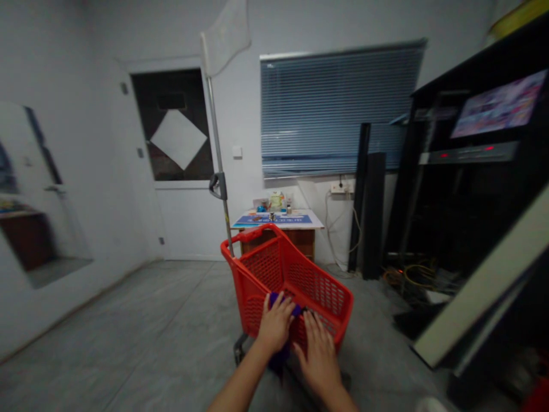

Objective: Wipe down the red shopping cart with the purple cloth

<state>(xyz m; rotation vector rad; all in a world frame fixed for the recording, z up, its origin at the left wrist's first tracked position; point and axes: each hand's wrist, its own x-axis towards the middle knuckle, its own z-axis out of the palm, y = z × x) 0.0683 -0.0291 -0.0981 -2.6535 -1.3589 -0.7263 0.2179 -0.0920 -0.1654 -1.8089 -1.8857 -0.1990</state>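
Note:
A red plastic shopping cart (317, 285) with lattice sides stands on the floor before me. Over its near rim hangs a dark purple cloth (279, 356), partly covered by my hands. My left hand (277, 321) rests on the cloth at the rim, its fingers bent over the fabric and the thumb apart. Beside it, on the right, my right hand (319, 350) has its fingers stretched out at the cart's near edge. A small dark thing shows by its fingertips, too blurred to name.
A pole with a white flag (226, 39) rises from the cart's far left corner. Behind stands a small table (309, 220) with several items. At right are a black rack (454, 226), loose cables (418, 279) and a leaning pale panel (484, 297). A white door (184, 223) is at back left.

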